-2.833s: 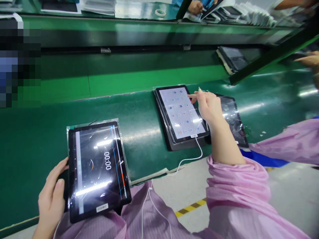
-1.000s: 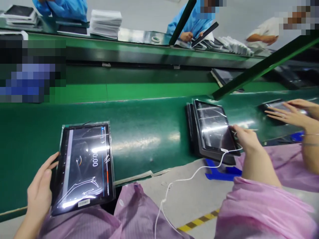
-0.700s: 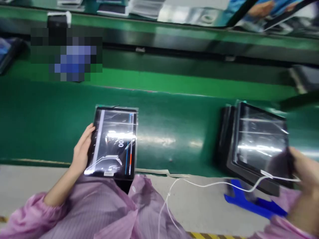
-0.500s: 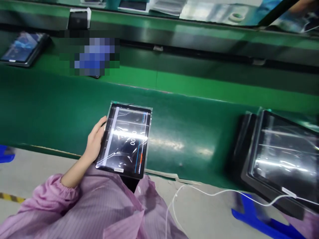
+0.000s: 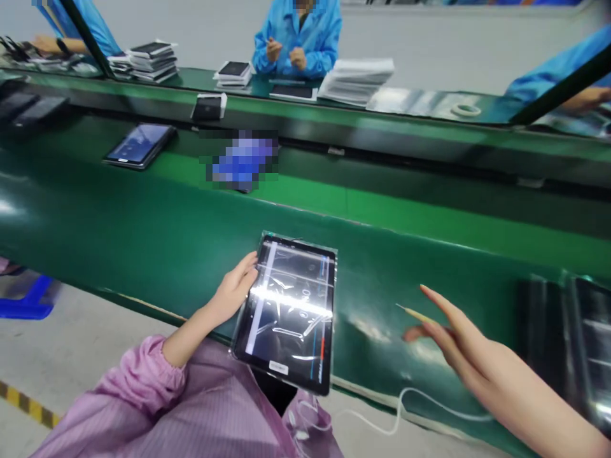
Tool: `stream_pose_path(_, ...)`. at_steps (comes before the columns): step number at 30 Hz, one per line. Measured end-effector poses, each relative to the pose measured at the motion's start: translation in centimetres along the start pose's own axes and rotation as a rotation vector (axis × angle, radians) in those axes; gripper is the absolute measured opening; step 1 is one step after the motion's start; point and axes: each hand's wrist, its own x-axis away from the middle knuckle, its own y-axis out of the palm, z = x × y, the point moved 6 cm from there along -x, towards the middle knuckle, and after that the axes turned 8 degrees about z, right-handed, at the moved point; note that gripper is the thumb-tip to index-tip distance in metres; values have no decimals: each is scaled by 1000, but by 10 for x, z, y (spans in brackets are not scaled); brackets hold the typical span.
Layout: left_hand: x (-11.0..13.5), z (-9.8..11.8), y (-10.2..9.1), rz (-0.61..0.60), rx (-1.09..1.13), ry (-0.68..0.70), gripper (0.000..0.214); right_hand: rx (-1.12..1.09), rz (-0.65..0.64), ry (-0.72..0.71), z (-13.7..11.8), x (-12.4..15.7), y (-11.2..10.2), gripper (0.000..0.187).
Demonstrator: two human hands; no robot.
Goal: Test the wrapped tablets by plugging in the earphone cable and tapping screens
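A tablet point(image 5: 286, 318) under clear film lies tilted at the front edge of the green bench, its screen lit with digits and a red patch. My left hand point(image 5: 236, 286) grips its left edge, the thumb near the screen border and the other fingers partly hidden. To the right of the tablet, apart from it, my right hand point(image 5: 458, 343) is held over the bench. Between its thumb and fingers is a thin yellow stick with a fine pointed tip point(image 5: 414, 313). Some of that hand's fingers are blurred.
More tablets point(image 5: 596, 337) are at the right edge, with a white cable point(image 5: 443, 404) nearby. Beyond the green bench point(image 5: 143, 229), a lower strip carries a lit tablet point(image 5: 140, 145) and a blurred-out device point(image 5: 243, 160). Across from me, a person in blue point(image 5: 298, 38) works behind paper stacks point(image 5: 356, 81).
My right hand has come into view from the right with the yellow stick. The view has tilted up and shifted left, showing co-workers. My left hand still holds the tablet.
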Motion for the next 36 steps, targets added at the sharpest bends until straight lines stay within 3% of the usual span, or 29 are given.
stream_pose_path(4,-2,7,-2,1,-79,69,52,-175,-40,21,-4,-84,32,41)
stream_pose_path(8,-1,11,1,13,-121,93,46,-356,-35,8,-11,-124,53,50)
stream_pose_path(16,-9,16,3,113,-320,146,49,-857,121,317,-3,-126,88,58)
stream_pose_path(20,-13,17,0,120,-387,102,46,-833,97,305,-2,-125,86,57)
stream_pose_path(28,-22,18,-4,111,-282,1,44,-841,83,305,-9,-126,83,53)
stream_pose_path(36,-25,18,-6,88,-167,71,37,-862,25,308,-10,-130,87,50)
